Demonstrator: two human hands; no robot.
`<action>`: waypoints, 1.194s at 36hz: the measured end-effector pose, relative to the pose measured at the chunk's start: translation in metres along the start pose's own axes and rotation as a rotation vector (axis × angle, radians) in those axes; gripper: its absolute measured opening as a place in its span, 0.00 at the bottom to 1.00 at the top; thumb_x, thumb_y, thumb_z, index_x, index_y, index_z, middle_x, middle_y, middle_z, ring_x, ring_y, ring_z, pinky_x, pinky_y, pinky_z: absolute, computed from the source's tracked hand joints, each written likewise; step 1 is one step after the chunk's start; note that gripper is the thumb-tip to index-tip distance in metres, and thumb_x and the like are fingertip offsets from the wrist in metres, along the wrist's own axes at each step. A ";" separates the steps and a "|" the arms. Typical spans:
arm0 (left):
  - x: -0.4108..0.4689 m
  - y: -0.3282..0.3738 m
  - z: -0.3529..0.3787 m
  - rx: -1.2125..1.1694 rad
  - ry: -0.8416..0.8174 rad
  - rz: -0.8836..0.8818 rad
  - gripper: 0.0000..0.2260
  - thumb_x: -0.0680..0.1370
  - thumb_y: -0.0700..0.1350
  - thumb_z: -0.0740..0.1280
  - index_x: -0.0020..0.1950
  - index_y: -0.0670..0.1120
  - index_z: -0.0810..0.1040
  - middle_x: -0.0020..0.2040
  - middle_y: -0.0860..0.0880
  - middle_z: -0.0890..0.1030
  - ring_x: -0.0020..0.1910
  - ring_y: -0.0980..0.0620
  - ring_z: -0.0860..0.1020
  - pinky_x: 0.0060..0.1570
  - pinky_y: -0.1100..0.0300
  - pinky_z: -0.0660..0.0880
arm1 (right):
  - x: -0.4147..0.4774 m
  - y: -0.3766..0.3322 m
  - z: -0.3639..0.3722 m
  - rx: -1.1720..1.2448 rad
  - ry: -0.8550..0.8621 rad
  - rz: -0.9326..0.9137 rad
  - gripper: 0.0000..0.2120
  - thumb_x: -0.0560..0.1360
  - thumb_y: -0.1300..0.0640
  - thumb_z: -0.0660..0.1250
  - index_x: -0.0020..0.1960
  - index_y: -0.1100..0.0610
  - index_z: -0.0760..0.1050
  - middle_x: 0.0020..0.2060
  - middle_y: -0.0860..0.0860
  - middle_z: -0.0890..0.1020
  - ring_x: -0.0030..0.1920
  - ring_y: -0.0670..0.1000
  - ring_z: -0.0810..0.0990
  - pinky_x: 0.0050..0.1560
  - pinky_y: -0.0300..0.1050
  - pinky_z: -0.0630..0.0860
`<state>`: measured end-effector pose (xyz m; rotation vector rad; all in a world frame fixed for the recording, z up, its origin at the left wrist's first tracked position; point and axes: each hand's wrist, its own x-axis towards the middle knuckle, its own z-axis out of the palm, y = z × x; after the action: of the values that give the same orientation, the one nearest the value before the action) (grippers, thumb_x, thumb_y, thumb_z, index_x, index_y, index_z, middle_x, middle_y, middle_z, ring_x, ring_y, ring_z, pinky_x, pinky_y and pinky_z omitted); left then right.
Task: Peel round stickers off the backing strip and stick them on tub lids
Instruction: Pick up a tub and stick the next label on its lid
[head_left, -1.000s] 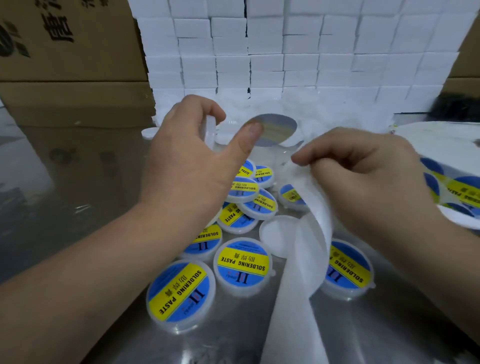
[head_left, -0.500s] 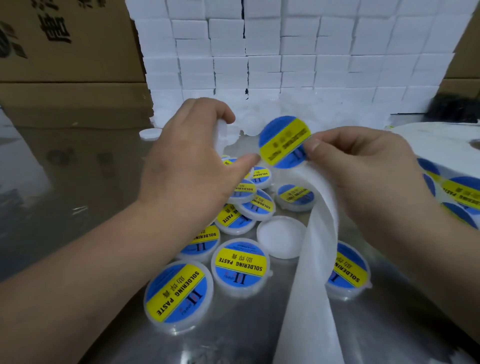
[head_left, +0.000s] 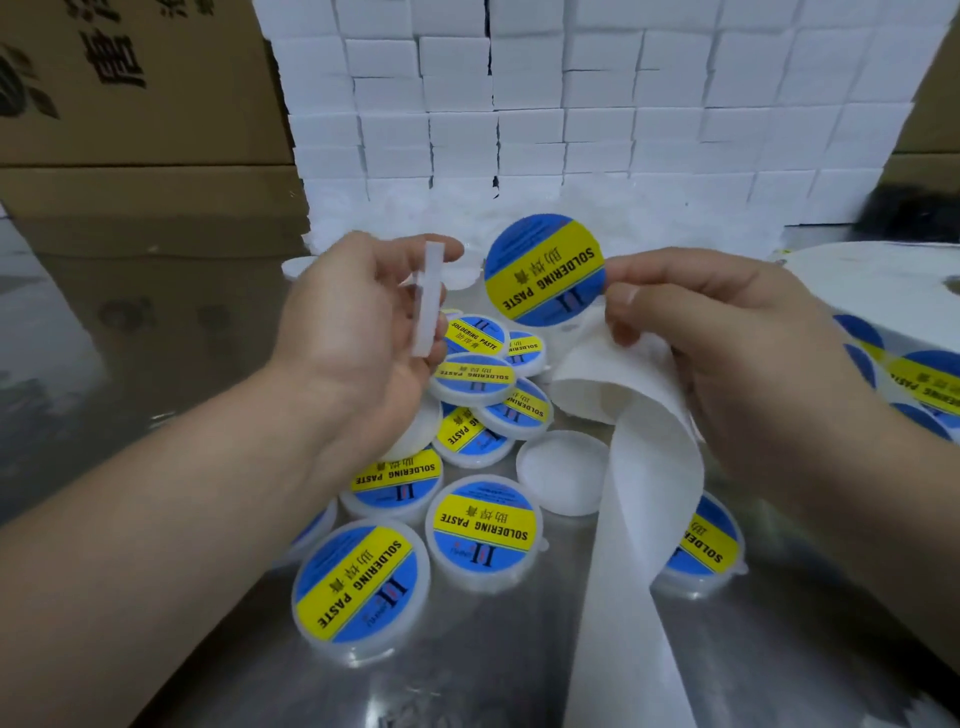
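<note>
While the right hand (head_left: 717, 338) pinches the sticker (head_left: 545, 270) by its right rim, peeled clear and printed face toward the camera, the left hand (head_left: 353, 332) holds a blank tub (head_left: 428, 299) just to the sticker's left, not touching it. Tub seen edge-on: its long line runs near upright, slightly tilted, with the flat faces turned left and right, so one face looks toward the sticker. Which face is the lid cannot be told. On the left the fingers (head_left: 441, 252) curl over the tub's upper edge and grip it top and bottom. On the right they are pressed together on the sticker rim, and the lower ones gather the backing strip (head_left: 639, 467), which droops to the bench (head_left: 493, 686). Judgement: the sticker must travel left, or the tub turn flat to it, before they meet; the gap is short and either hand could close it. Below lie the labelled tubs (head_left: 483, 525), with one bare tub (head_left: 563, 470) among them
</note>
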<state>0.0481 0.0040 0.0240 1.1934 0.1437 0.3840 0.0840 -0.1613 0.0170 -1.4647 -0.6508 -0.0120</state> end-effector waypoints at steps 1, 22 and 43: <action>0.001 -0.001 0.001 -0.007 0.001 0.013 0.12 0.77 0.39 0.54 0.44 0.42 0.78 0.34 0.47 0.71 0.28 0.53 0.68 0.27 0.64 0.65 | 0.000 0.000 0.000 -0.025 -0.019 -0.007 0.09 0.62 0.55 0.65 0.32 0.43 0.82 0.23 0.44 0.77 0.30 0.43 0.75 0.34 0.38 0.73; 0.005 -0.010 0.000 -0.129 -0.217 0.042 0.15 0.78 0.34 0.53 0.54 0.49 0.76 0.38 0.45 0.84 0.36 0.47 0.83 0.30 0.58 0.78 | -0.001 0.003 0.000 -0.129 -0.286 0.054 0.16 0.62 0.57 0.63 0.42 0.40 0.83 0.26 0.47 0.73 0.30 0.46 0.70 0.32 0.38 0.68; -0.001 -0.015 0.001 -0.061 -0.302 0.119 0.09 0.75 0.40 0.62 0.51 0.49 0.76 0.44 0.47 0.83 0.44 0.43 0.83 0.37 0.56 0.80 | 0.001 0.003 -0.001 -0.066 -0.274 0.093 0.15 0.61 0.58 0.63 0.39 0.43 0.84 0.26 0.49 0.73 0.30 0.48 0.68 0.32 0.39 0.67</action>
<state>0.0505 -0.0023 0.0103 1.1886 -0.1998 0.3062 0.0861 -0.1619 0.0150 -1.5740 -0.8090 0.2446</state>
